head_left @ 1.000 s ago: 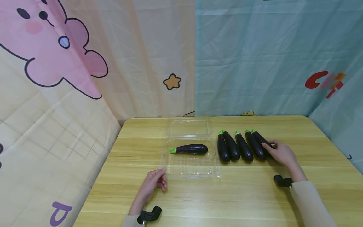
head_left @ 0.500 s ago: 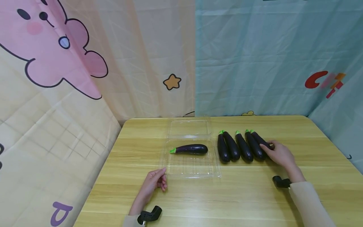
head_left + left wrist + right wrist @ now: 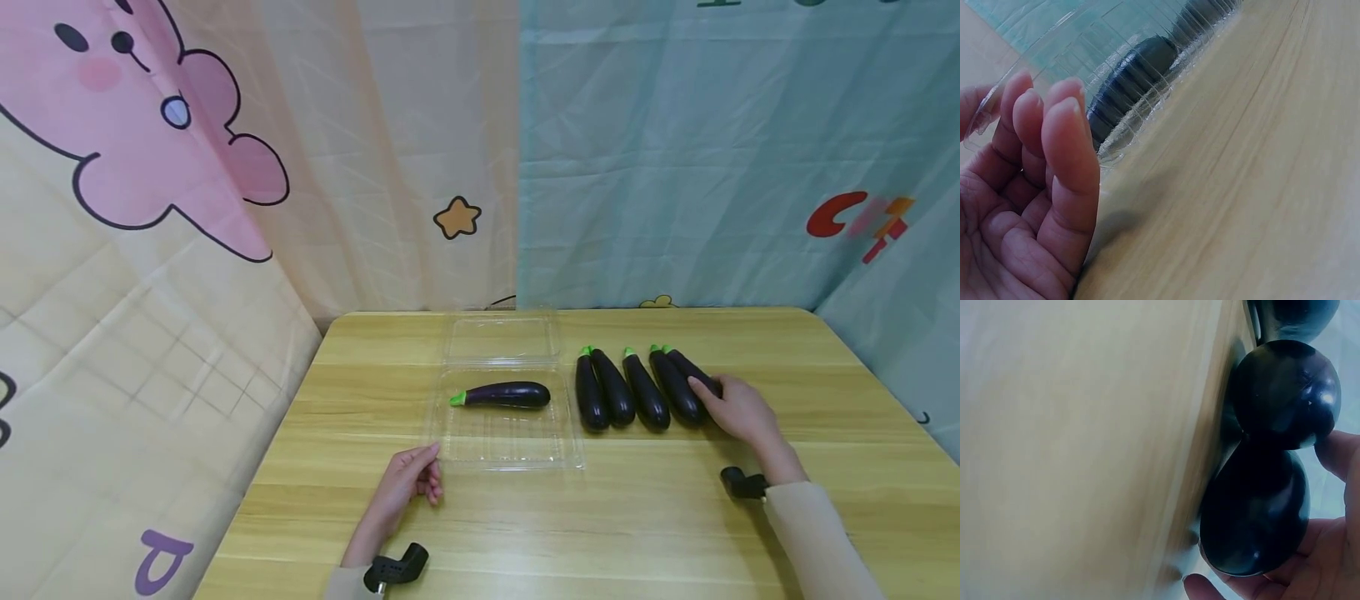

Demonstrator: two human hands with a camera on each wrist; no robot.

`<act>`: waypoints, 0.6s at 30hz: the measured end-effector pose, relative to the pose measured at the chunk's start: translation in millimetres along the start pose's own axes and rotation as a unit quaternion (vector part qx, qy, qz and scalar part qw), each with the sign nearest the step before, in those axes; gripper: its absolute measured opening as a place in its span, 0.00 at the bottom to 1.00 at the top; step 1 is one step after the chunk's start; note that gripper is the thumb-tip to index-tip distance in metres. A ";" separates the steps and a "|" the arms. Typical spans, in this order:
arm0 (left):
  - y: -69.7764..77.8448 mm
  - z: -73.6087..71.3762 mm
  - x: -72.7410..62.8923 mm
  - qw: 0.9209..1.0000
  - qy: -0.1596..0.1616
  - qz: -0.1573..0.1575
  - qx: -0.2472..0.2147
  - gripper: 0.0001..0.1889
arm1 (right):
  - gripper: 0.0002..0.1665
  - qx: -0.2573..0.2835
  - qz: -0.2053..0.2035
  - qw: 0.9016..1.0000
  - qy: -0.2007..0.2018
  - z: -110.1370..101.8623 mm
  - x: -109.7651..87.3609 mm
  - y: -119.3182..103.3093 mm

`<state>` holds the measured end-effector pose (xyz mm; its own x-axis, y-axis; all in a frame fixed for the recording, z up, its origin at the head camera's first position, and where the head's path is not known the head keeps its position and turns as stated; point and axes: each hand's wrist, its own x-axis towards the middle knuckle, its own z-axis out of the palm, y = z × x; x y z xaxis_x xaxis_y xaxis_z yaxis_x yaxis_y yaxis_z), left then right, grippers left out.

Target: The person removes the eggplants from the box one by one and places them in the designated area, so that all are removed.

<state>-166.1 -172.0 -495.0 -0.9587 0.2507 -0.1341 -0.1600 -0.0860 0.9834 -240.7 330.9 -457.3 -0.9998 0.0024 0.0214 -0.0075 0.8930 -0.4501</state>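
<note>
My left hand pinches the near left corner of an open clear plastic clamshell container between thumb and fingers; its other fingers are loosely curled. One dark purple eggplant with a green stem lies crosswise in the container's base. My right hand grips the rightmost eggplant of the row beside the container, covering its lower end. In the right wrist view, thumb and fingers curl round this eggplant, which touches its neighbour. The thumb tip lies against that neighbour.
Several eggplants lie side by side to the container's right, stems away from me. The container's lid lies folded back towards the table's far edge. Printed curtains hang behind and left of the wooden table.
My right hand has shifted slightly left, bringing the rightmost eggplant closer against its neighbour. The left hand and container have stayed put. The head view has tilted a little.
</note>
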 end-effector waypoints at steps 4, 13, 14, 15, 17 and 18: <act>-0.9 -0.1 0.5 1.000 0.001 0.001 0.001 0.22 | 0.44 0.001 -0.013 1.000 0.003 0.5 0.8 0.0; -1.6 -1.0 0.7 1.000 -0.003 0.004 0.000 0.21 | 0.41 0.027 -0.034 0.998 0.041 3.3 0.5 -5.7; -1.7 -1.0 0.6 1.000 -0.003 0.004 0.001 0.21 | 0.40 0.030 -0.040 0.997 0.053 3.7 -0.1 -7.1; -1.7 -1.1 0.6 1.000 -0.004 0.005 0.002 0.21 | 0.39 0.031 -0.046 0.996 0.066 3.9 -0.7 -8.7; -1.9 -1.0 0.5 1.000 -0.003 0.005 0.001 0.21 | 0.37 0.038 -0.058 0.993 0.091 3.7 -1.6 -13.3; -1.9 -1.0 0.6 1.000 -0.003 0.005 0.001 0.21 | 0.36 0.041 -0.065 0.992 0.103 3.3 -1.9 -15.9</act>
<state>-166.5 -172.6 -497.1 -0.9590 0.2553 -0.1230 -0.1493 -0.0863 0.9850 -238.7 315.2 -453.0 -0.9650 -0.0107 0.2622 -0.1461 0.8518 -0.5030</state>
